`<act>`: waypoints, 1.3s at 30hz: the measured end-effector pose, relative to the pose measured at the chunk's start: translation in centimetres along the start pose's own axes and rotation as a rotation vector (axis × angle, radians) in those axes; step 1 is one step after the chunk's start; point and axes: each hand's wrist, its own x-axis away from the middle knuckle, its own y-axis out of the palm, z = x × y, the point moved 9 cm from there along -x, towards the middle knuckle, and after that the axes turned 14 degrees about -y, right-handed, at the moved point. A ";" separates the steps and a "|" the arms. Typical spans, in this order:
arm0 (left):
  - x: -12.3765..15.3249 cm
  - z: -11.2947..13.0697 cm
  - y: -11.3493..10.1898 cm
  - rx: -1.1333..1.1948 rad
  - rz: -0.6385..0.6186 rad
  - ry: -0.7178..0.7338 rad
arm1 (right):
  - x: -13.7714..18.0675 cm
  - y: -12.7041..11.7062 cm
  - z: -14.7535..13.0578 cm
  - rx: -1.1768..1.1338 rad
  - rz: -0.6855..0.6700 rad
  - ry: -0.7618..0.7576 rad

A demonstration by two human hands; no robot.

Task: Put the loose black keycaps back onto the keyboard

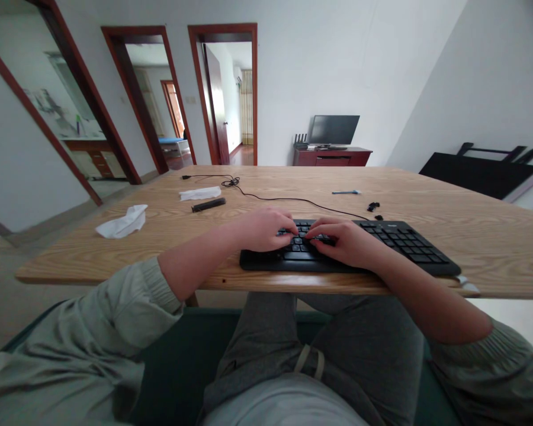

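A black keyboard (408,242) lies at the near edge of a wooden table (471,213), its cable running back to the far left. My left hand (262,228) rests on the keyboard's left part with its fingers curled down onto the keys. My right hand (344,239) lies beside it over the middle keys, fingers bent, fingertips close to those of the left hand. I cannot make out anything held in either hand. Both forearms come from grey-green sleeves.
On the table lie a crumpled white tissue (123,223), a folded white cloth (199,193), a black bar (208,205), a blue pen (345,192) and small black pieces (373,206). Behind stand a monitor on a red cabinet (333,155), open doorways, and a folded black table (479,171).
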 end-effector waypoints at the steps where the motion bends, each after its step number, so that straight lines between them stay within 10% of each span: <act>1: -0.2 -0.1 0.1 -0.010 0.003 -0.009 | 0.1 0.0 0.2 0.009 -0.008 0.019; 12: -0.5 -1.5 1.5 -0.010 0.043 -0.051 | -0.2 -0.2 -0.3 0.059 -0.012 0.038; 22: 1.4 -12.1 -5.1 0.209 0.451 -0.445 | 0.1 -0.3 -1.1 0.038 -0.064 -0.034; 39: 1.2 -10.8 -4.8 0.164 0.397 -0.432 | -0.2 -0.7 -0.7 0.041 -0.094 0.041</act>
